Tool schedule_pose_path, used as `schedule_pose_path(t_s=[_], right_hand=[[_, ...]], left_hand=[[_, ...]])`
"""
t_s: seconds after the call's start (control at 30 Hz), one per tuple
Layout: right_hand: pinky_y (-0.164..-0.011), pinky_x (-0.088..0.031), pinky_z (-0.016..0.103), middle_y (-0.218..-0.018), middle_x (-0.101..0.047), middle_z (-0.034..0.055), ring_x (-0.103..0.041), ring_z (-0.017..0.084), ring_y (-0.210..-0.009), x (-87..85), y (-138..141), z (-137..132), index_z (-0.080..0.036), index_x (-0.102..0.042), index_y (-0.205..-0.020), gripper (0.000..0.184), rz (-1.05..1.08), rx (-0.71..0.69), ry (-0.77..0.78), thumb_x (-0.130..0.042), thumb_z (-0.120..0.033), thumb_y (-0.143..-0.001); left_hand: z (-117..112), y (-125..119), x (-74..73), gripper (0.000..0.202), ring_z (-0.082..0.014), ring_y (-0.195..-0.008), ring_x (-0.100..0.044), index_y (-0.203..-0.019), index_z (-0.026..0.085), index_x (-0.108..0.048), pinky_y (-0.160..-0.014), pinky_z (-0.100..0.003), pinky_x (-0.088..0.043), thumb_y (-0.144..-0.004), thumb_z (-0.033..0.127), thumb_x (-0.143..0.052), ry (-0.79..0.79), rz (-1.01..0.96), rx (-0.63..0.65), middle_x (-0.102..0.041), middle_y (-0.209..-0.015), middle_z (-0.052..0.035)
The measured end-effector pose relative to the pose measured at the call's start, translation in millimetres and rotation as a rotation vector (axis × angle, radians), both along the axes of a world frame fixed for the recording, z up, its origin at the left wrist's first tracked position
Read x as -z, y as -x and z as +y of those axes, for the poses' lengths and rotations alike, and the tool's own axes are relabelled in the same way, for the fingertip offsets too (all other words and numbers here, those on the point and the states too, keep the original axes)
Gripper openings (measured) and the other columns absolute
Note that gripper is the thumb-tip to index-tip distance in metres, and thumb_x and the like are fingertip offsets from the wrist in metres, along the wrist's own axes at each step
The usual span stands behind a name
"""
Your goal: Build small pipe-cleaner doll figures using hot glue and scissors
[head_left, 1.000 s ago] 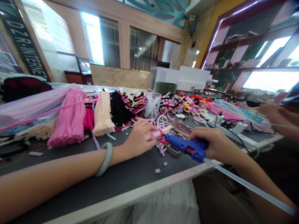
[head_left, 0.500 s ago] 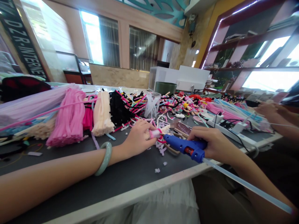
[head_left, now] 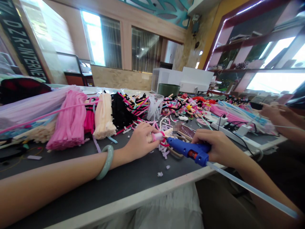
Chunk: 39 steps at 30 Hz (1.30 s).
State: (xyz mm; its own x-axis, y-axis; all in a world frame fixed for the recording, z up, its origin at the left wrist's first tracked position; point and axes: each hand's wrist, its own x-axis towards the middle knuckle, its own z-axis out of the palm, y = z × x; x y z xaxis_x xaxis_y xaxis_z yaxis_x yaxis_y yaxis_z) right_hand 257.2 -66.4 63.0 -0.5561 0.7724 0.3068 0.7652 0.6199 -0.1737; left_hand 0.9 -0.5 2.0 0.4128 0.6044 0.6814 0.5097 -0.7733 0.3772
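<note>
My left hand (head_left: 143,141), below a pale green bangle (head_left: 106,162), is closed on a small pink and white pipe-cleaner piece (head_left: 158,136). My fingers cover part of that piece. Wrapped around the handle of a blue glue gun (head_left: 187,149) is my right hand (head_left: 215,147). The gun's nozzle points left, right at the pink piece; whether the tip touches it I cannot tell. A long translucent glue stick (head_left: 252,190) sticks out of the gun's back end. Under the nozzle lies a tan tray (head_left: 177,153), partly hidden.
Bundles of pink (head_left: 68,122), cream (head_left: 104,117) and black pipe cleaners (head_left: 122,111) lie at the left. A plastic cup (head_left: 155,106) holds white strips. Behind is a heap of small colourful figures (head_left: 188,106). A power strip (head_left: 234,135) sits right, near another person's hands (head_left: 274,111).
Almost nothing differs. Both hands keep their places with the pink piece and the glue gun; the view has shifted very slightly.
</note>
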Motion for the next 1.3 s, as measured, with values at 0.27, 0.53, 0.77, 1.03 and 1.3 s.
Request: schedule_pose_path(t_s=[0.27,0.53,0.77,1.03,1.3], right_hand=[[-0.056,-0.035,0.022,-0.073,-0.056,-0.0006,-0.049,0.012,-0.063,0.1,-0.9,-1.1,-0.019,-0.055,-0.073,0.010,-0.003,-0.001,-0.012,-0.063,-0.022,-0.069],[-0.057,-0.037,0.023,-0.073,-0.057,0.0001,-0.050,0.013,-0.064,-1.1,0.1,-1.3,-0.019,-0.055,-0.073,0.009,-0.018,-0.012,-0.023,-0.062,-0.020,-0.068],[-0.060,-0.037,0.022,-0.075,-0.057,0.0002,-0.051,0.013,-0.067,-0.3,-1.9,0.2,-0.019,-0.054,-0.073,0.011,-0.029,-0.025,-0.041,-0.061,-0.014,-0.066],[-0.059,-0.036,0.022,-0.074,-0.056,0.0001,-0.050,0.013,-0.066,-0.6,-0.5,-1.9,-0.019,-0.054,-0.073,0.009,-0.015,-0.026,-0.034,-0.061,-0.017,-0.068],[-0.058,-0.037,0.023,-0.072,-0.055,-0.0001,-0.049,0.013,-0.065,-1.9,2.3,-1.9,-0.019,-0.052,-0.073,0.011,-0.033,-0.036,-0.035,-0.061,-0.015,-0.067]], left_hand=[[0.5,0.0,-0.4,0.012,-0.0189,-0.085,-0.054,-0.082,0.019,-0.063,-0.078,-0.032,-0.042,-0.072,0.026,-0.065,0.004,0.000,-0.013,-0.062,-0.083,-0.0031],[0.3,0.1,-1.3,0.012,-0.0192,-0.084,-0.055,-0.081,0.020,-0.062,-0.077,-0.033,-0.044,-0.073,0.028,-0.064,0.015,0.020,-0.026,-0.062,-0.083,-0.0032],[-1.1,-0.9,-3.3,0.013,-0.0192,-0.082,-0.057,-0.079,0.018,-0.063,-0.073,-0.031,-0.044,-0.073,0.029,-0.065,0.028,0.006,-0.055,-0.062,-0.080,-0.0030],[-1.0,-0.5,-4.0,0.013,-0.0186,-0.080,-0.057,-0.078,0.018,-0.063,-0.072,-0.031,-0.044,-0.073,0.030,-0.065,0.043,-0.010,-0.048,-0.062,-0.079,-0.0028],[-0.8,-0.6,-3.0,0.012,-0.0182,-0.077,-0.058,-0.077,0.018,-0.063,-0.071,-0.031,-0.045,-0.071,0.028,-0.066,0.032,-0.024,-0.050,-0.062,-0.078,-0.0025]])
